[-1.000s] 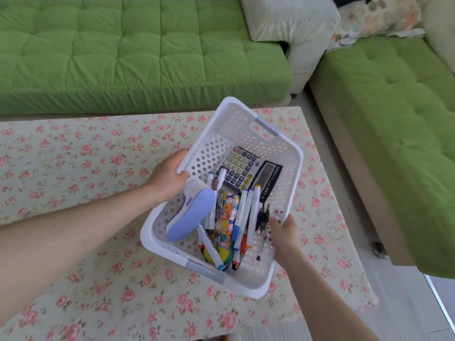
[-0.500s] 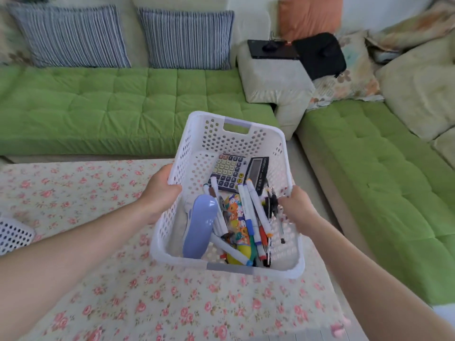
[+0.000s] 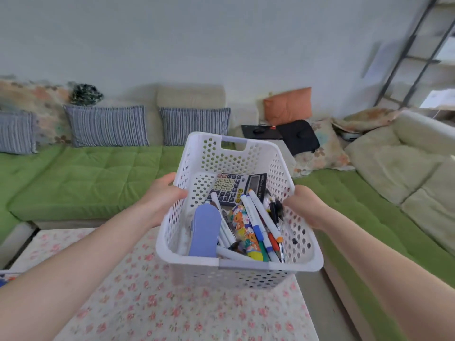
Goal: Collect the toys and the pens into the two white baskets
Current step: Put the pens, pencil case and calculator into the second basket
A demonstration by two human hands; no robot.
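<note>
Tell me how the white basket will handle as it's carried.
The white basket probably stays stiff; both hands grip opposite perforated walls. It seems light, holding only pens and a calculator. Loose contents likely slide if tipped.

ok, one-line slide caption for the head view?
Both hands, left and right, hold a white basket of pens and a calculator above the floral table.

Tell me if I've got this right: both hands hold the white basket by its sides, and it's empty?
Not quite. The head view shows the left hand and right hand gripping the basket by its sides, but it is not empty: it holds a calculator, pens and other small items.
</note>
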